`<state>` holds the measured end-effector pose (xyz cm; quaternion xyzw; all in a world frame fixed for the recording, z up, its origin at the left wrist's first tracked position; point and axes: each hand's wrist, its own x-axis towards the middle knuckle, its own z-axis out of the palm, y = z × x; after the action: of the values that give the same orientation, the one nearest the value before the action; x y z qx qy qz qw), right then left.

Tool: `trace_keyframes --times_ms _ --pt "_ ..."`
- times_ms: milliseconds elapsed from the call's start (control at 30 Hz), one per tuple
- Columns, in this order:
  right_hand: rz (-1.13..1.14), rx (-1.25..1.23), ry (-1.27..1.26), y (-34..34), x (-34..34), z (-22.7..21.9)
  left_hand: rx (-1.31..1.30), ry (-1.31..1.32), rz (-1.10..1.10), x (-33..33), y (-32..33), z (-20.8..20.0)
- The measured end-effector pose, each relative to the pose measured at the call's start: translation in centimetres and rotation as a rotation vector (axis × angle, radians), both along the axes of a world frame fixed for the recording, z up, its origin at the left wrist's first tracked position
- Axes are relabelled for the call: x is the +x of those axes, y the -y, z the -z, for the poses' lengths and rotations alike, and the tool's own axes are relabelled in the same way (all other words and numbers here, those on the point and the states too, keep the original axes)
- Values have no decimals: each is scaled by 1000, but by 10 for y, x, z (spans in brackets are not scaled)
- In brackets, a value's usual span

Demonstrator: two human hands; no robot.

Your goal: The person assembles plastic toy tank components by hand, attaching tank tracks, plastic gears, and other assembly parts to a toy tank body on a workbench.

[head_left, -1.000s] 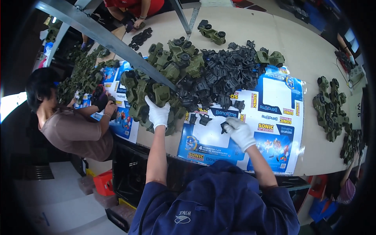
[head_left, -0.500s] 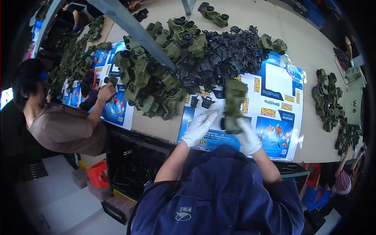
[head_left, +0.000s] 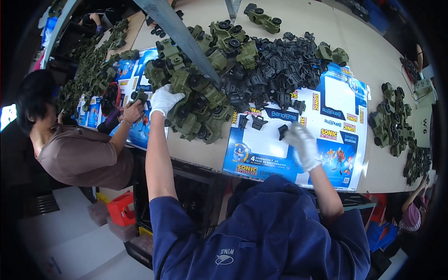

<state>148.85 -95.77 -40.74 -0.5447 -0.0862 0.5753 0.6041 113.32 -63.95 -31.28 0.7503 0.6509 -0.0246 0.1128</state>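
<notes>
My left hand (head_left: 165, 100), in a white glove, reaches out to the left edge of a heap of olive-green toy jeeps (head_left: 200, 100). Its fingers are curled over one jeep at the heap's side; part of the grip is hidden. Over the printed sheet, my right hand (head_left: 304, 148), also gloved, is smeared by motion. A small black plastic part (head_left: 283, 131) is at its fingertips and seems pinched there. Loose black parts (head_left: 258, 122) lie on the sheet nearby, close to a large pile of the same black parts (head_left: 275, 70).
A blue-and-white printed sheet (head_left: 298, 175) covers the table before me. A grey metal post (head_left: 179, 37) slants across the jeep heap. At left, a co-worker (head_left: 81, 154) handles a green toy. More green jeeps (head_left: 394, 119) stand at right; a black crate (head_left: 191, 191) sits below the table.
The green jeep that was in my right hand is out of both hands' earlier place. My left hand has swung left to the heap; my right is now beside a black part.
</notes>
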Motion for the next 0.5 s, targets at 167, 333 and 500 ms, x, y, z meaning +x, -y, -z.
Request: trace_keyframes --times_ms 167,333,500 --pt "-451 202 -7 -58 -93 -55 119 477 -28 29 67 -11" --pt "-302 261 -188 -34 -102 -44 -121 805 419 121 199 5" --pt "240 168 -338 42 18 13 361 649 146 99 190 26"
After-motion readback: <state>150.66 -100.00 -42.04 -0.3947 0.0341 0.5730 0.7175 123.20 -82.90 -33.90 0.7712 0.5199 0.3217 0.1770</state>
